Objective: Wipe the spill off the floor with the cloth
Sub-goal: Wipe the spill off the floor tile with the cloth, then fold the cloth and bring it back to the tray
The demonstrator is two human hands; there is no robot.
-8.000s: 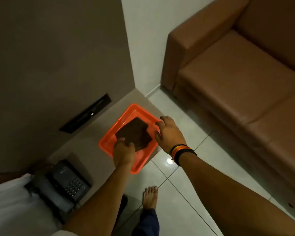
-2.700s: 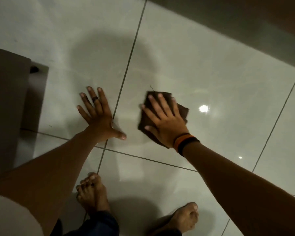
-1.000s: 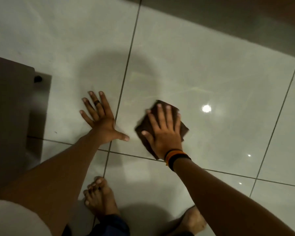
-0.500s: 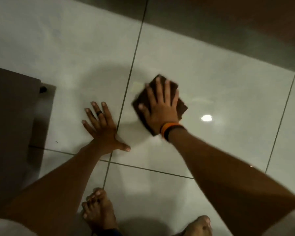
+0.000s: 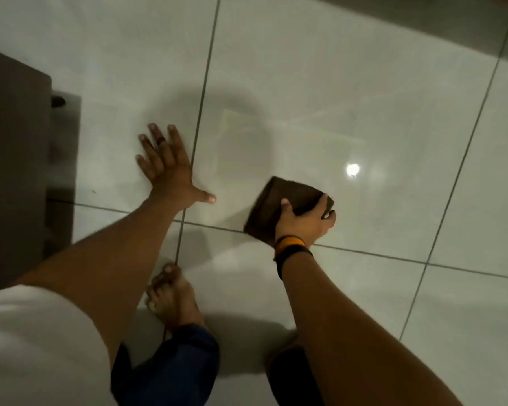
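My bare foot (image 5: 173, 297) stands at lower centre. Above it, my right hand (image 5: 304, 221) curls its fingers around the folded brown cloth (image 5: 279, 205) at centre-right on the floor (image 5: 364, 83). My left hand (image 5: 166, 165) lies flat, fingers spread, empty.

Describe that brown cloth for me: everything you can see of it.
The brown cloth is dark, matte and soft-looking, folded into a thick, roughly square pad. The right hand grips its near right part, thumb on top and fingers curled around the right edge, so that part is hidden. It looks tilted, its far corner up, its near edge close to a grout line of the glossy tiled floor; whether it touches the tile is unclear. Its edges are slightly blurred.
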